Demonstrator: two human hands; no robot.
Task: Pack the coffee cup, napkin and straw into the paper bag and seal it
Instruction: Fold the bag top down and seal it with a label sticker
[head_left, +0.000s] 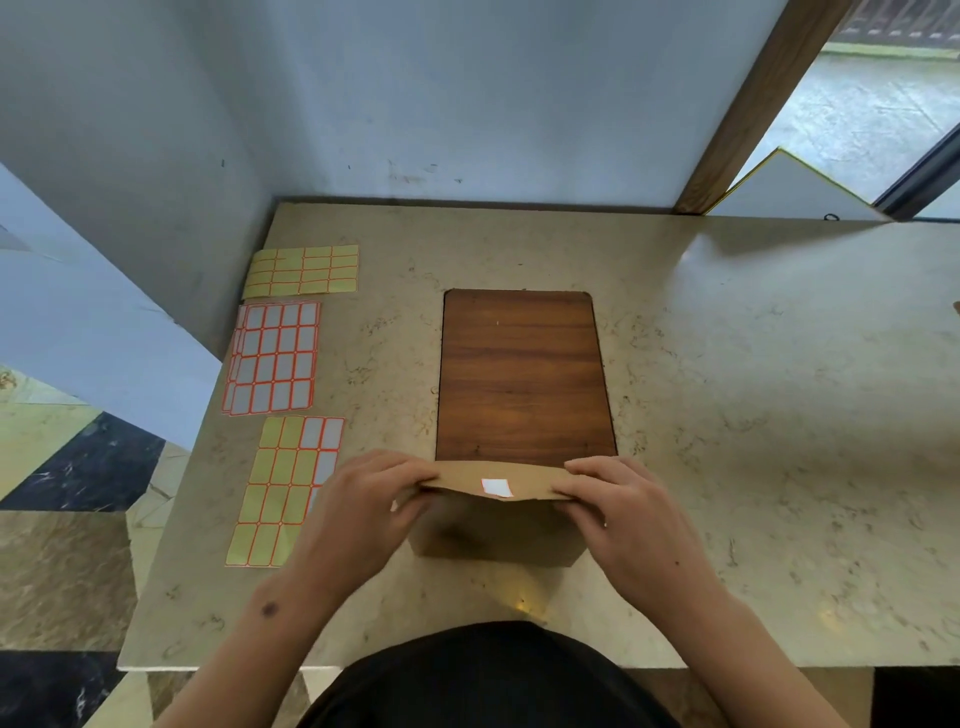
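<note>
Brown bag: the paper bag (498, 525) stands on the counter (727, 415) right in front of me, its top folded over toward me into a flap.
Writing: none that I can read; the bag carries no print on the side I see.
Sticker: a small blank white label (497, 487) sits on the middle of the flap, reaching its lower edge.
Left hand: my left hand (363, 499) pinches the left end of the fold, thumb over the flap and fingers curled behind, wrist coming in low from the near edge.
Right hand: my right hand (618, 509) clamps the right end of the fold the same way, fingers bent over the top, forearm angled in from the lower right.
Grip: both hands are closed on the folded top, pressing it flat.
Cup, napkin, straw: I cannot see them with the bag closed over.
Board: a dark wooden board (524, 374) lies flat just behind the bag, its near edge hidden by the fold.
Label sheets: three sheets lie in a column at my left, well clear of the bag; the far sheet (304, 271) is yellow, the middle sheet (272, 357) white with orange borders, the near sheet (288, 491) mostly yellow with a few white labels.
Wall: a pale wall (467, 93) rises behind the counter.
</note>
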